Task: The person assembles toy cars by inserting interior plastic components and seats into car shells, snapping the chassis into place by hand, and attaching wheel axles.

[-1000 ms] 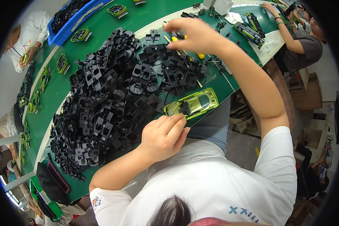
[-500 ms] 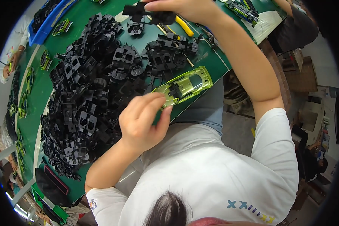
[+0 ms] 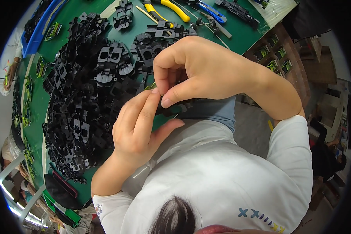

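My right hand [image 3: 199,70] is closed, its fingers curled down and pinching over a black plastic chassis piece [image 3: 186,104], which mostly hides beneath it. My left hand [image 3: 133,126] grips from the left, its fingertips meeting the right hand's thumb and fingers. The thumb of that hand lies lower and apart. Between the hands only a sliver of the lime-green toy car body [image 3: 149,86] shows; both hands cover the rest. Beside them spreads a large heap of black chassis pieces [image 3: 78,97].
Yellow-handled pliers [image 3: 175,9], a blue utility knife [image 3: 212,11] and a wheel axle [image 3: 202,24] lie at the back of the green table. A blue bin [image 3: 33,37] stands far left. Finished-looking green cars [image 3: 261,52] sit in a brown box at right.
My right hand has come down from the back of the table with the black chassis piece to the green car body. My left hand has shifted slightly left, and the car body is now mostly covered.
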A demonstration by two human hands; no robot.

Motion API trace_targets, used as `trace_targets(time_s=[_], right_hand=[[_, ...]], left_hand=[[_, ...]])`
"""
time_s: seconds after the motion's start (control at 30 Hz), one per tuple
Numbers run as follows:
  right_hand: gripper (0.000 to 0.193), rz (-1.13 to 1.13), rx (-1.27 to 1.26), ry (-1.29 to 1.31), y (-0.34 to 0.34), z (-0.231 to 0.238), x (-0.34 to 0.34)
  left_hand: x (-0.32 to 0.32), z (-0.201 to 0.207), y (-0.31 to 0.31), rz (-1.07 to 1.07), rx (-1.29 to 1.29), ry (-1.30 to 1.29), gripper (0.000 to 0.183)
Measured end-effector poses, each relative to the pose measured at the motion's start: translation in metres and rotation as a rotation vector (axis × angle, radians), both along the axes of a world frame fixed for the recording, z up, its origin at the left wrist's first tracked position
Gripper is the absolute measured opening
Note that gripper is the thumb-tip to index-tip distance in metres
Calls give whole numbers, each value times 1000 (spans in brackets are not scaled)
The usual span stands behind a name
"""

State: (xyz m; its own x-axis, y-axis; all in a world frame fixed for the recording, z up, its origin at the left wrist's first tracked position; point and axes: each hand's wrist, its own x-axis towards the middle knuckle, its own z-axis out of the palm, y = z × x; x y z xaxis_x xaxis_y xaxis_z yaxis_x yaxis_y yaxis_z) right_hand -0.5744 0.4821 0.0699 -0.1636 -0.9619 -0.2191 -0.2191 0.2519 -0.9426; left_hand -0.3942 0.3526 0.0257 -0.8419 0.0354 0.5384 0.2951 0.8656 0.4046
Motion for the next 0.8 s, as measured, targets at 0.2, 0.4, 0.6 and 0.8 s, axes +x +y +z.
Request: trace_targets(time_s=[0.2,0.4,0.6,0.8], right_hand=[[17,-62,-110,1,5,-11,-7],[16,-444,-260,-209,31,11,-39],[16,-406,-309,-54,63,-34,-50],[16,-519,-367,-161,75,-51,-51]], left_hand=[[-3,3,9,85,2,-32,58],[-4,-1,-9,174,49,-189,64],[-21,-1,-2,125,-38,-267,66],[-31,-3,-1,123,-75,-288,66]])
